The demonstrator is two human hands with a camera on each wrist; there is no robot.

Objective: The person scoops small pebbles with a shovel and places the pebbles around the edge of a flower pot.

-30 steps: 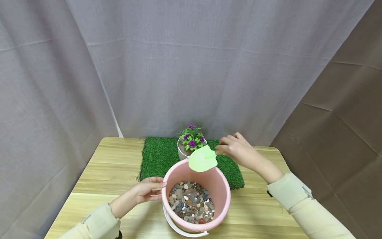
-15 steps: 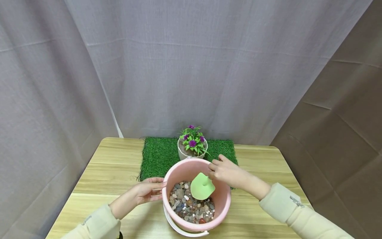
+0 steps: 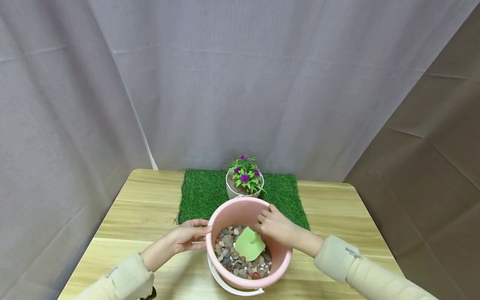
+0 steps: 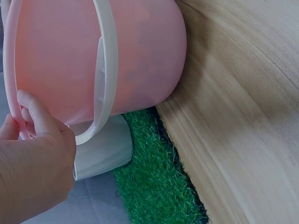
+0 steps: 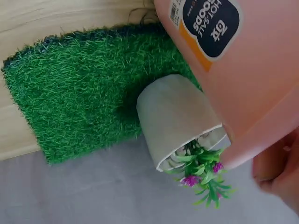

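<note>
Your L hand point(image 3: 183, 238) pinches the near-L rim of the pink bucket point(image 3: 240, 211), thumb and fingers on either side of the wall. Your R hand point(image 3: 277, 227) is inside the far-R rim, fingers curled on the green scoop point(image 3: 249, 246); can't tell exactly how you've got its handle, b/c your fingers hide it. Neither hand is spread wide.

Scoop's blade is down in the bucket, tilted, lower edge meeting the pebbles point(image 3: 228, 241). Step in hand is prob. digging in for a load, judging by that contact; the blade has no clear heap on it yet. Next move calls for working the edge under the stones, then leveling the blade so they don't roll off, w/ your L hand steadying the rim.

Containers: bucket's upright, pebbles covering the bottom, mixed grey, brown & white plus one reddish stone point(image 3: 256, 276) at the near side. White bail point(image 4: 110, 46) hangs down outside. Just behind it, the white pot point(image 5: 175, 116) holds brown filler point(image 3: 233, 183) and a purple-flowered plant point(image 3: 245, 177); can't tell if pot & bucket touch. Pot's on the grass mat point(image 3: 202, 191), atop the wood table point(image 3: 150, 208).
</note>
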